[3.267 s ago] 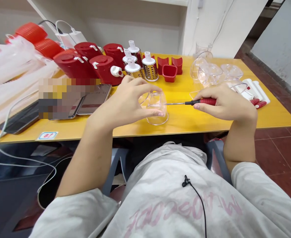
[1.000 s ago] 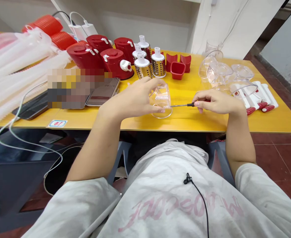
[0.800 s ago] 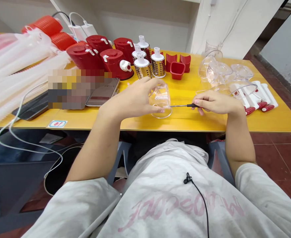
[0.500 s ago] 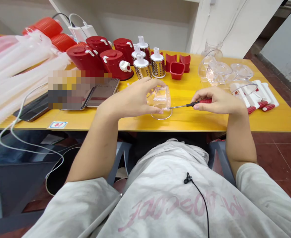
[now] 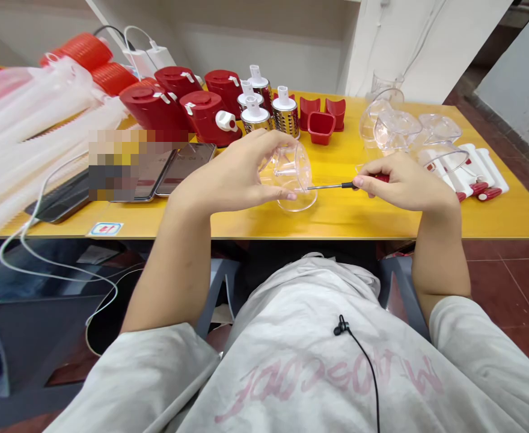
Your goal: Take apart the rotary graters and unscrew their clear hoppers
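A clear plastic part (image 5: 294, 171), round with a wide rim, rests on the yellow table in front of me. My left hand (image 5: 250, 171) grips it from the left, thumb along the near side and fingers over the top. In my right hand (image 5: 393, 180) is a screwdriver (image 5: 330, 186) with a red and black handle. Its metal shaft points left, and the tip meets the right side of the clear part. My right fingers cover most of the handle. Whether a screw sits at the tip is too small to tell.
Several red housings (image 5: 208, 114) and metal grater drums (image 5: 286, 114) stand behind my left hand, with red cups (image 5: 321, 127) beside them. More clear parts (image 5: 397, 129) and white pieces with red handles (image 5: 483, 171) lie at right. Phones (image 5: 186, 168) lie at left.
The clear part has tilted slightly. My right hand has shifted a little right and changed its hold, covering more of the screwdriver handle. The tip stays at the clear part.
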Action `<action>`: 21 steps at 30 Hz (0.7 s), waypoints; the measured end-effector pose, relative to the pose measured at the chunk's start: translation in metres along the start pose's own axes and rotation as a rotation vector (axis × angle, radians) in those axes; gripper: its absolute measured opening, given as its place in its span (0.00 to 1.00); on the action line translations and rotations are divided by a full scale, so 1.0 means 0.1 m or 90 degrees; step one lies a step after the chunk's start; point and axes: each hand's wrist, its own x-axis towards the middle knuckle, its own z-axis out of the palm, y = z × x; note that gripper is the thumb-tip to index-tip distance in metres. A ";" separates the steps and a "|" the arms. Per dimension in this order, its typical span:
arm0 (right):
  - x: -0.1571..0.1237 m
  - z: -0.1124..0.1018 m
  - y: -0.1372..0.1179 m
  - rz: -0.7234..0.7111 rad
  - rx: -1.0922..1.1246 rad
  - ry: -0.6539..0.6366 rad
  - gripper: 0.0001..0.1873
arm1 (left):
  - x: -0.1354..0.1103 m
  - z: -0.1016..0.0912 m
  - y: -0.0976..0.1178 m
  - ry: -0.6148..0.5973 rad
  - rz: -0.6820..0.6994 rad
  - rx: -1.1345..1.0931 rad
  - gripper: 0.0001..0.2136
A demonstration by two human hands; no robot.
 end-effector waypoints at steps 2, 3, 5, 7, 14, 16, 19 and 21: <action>-0.01 0.00 -0.01 -0.013 0.002 0.023 0.26 | 0.00 0.00 0.01 0.012 0.000 -0.001 0.45; -0.02 -0.01 -0.03 -0.021 0.003 0.027 0.25 | 0.00 0.00 0.02 0.010 0.000 0.001 0.45; -0.04 -0.01 -0.05 -0.033 0.006 0.023 0.24 | 0.01 0.01 0.03 0.001 -0.001 0.007 0.44; -0.04 -0.01 -0.05 -0.041 0.006 0.021 0.22 | 0.02 0.01 0.03 -0.004 -0.003 0.007 0.44; -0.07 0.02 -0.05 -0.063 -0.047 0.070 0.17 | 0.00 -0.01 0.01 0.007 0.004 -0.016 0.45; -0.09 0.03 -0.07 -0.061 -0.055 0.082 0.18 | -0.01 -0.02 0.01 0.007 0.003 -0.013 0.46; -0.07 0.04 -0.09 -0.041 -0.052 0.049 0.20 | 0.00 0.00 0.01 0.000 -0.002 0.002 0.44; -0.03 0.05 -0.07 -0.020 -0.053 -0.005 0.23 | 0.02 0.03 0.00 0.000 -0.004 0.014 0.42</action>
